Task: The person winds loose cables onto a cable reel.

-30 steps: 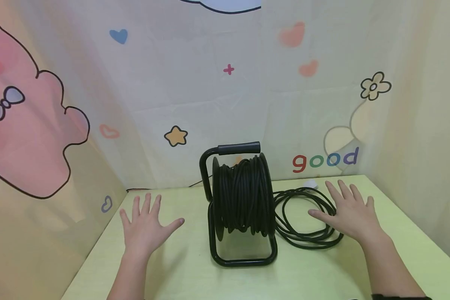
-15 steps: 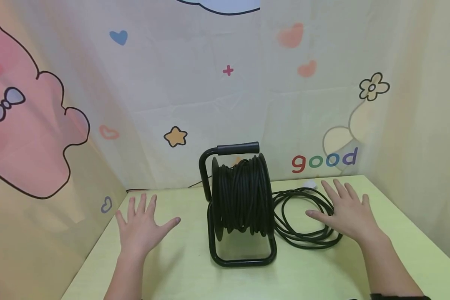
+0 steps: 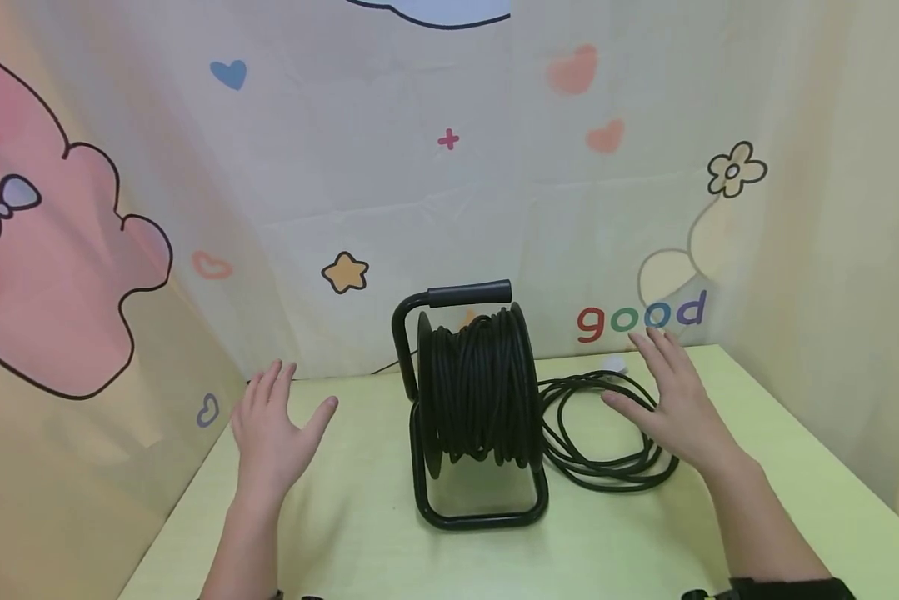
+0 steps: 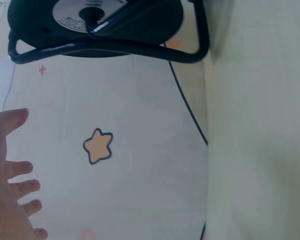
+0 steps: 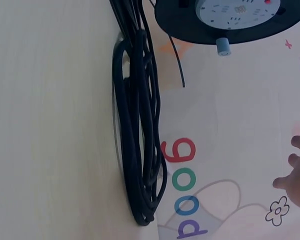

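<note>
With left grip (image 3: 269, 437) and right grip (image 3: 680, 412) both well spread, holding nothing, either side of the cable reel (image 3: 481, 392) upright on the surface (image 3: 359, 517), snagging the loose coil (image 5: 146, 120) could tip the reel

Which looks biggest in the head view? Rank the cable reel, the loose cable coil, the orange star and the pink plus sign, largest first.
Cable reel
Loose cable coil
Orange star
Pink plus sign

Apparent size only: star and plus sign are farther back.
</note>
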`<state>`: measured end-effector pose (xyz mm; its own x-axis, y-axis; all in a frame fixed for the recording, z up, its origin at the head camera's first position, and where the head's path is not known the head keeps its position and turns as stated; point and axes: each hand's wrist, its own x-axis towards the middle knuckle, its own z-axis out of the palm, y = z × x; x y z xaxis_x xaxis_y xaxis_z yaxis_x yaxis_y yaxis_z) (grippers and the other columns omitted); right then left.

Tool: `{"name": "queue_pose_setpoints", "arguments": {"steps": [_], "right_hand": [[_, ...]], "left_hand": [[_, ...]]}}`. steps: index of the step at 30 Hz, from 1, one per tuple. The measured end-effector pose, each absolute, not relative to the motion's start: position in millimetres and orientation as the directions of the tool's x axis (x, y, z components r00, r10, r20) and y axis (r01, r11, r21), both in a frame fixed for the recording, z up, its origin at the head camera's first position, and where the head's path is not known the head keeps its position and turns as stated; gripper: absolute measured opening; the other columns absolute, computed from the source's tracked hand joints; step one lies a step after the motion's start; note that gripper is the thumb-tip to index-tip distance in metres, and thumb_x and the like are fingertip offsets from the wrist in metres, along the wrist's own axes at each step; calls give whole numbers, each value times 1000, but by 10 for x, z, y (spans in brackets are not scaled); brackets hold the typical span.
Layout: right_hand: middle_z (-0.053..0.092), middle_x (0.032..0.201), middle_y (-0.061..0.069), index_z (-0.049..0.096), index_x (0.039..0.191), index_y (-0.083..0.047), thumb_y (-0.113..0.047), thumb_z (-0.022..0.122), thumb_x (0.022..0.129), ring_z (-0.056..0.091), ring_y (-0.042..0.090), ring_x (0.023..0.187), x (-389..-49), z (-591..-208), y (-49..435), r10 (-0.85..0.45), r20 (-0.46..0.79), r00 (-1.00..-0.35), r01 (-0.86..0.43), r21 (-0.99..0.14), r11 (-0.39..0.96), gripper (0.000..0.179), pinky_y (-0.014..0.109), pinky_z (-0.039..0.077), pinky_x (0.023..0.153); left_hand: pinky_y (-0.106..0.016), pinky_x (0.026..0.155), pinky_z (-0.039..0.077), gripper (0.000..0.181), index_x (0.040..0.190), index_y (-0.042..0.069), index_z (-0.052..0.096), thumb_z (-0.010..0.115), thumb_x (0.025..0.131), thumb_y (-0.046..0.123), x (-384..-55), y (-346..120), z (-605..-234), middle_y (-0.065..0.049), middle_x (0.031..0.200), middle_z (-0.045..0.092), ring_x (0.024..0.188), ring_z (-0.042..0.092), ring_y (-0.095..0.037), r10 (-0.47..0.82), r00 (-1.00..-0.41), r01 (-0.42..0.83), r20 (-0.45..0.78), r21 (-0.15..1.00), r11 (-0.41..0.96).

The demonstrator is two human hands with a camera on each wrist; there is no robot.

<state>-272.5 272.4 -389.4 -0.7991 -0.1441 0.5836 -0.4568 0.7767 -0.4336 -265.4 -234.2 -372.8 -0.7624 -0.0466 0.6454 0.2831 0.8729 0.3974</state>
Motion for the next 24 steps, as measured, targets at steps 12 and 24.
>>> {"name": "queue_pose_setpoints", "arguments": {"steps": [12, 24], "right_hand": [[14, 156, -8, 24, 150, -37, -33, 67, 89, 9, 19, 140, -2747, -3639, 2473, -88, 641, -763, -550, -572, 609, 75, 75, 15, 97], [23, 154, -1, 24, 151, -23, -21, 53, 98, 19, 15, 137, -2857, -3573, 2267, -65, 613, -787, -600, -738, 309, 61, 60, 23, 105]], "left_hand": [[-59, 98, 25, 56, 129, 7, 56, 70, 84, 38, -2728, -1888, -3004, -7, 138, 47, 127, 35, -27, 20, -567, 546, 824, 357, 758], [-55, 102, 24, 56, 131, 12, 55, 62, 88, 47, -2771, -1191, -2436, -4, 133, 50, 125, 36, -23, 225, -621, 577, 751, 243, 780]]}}
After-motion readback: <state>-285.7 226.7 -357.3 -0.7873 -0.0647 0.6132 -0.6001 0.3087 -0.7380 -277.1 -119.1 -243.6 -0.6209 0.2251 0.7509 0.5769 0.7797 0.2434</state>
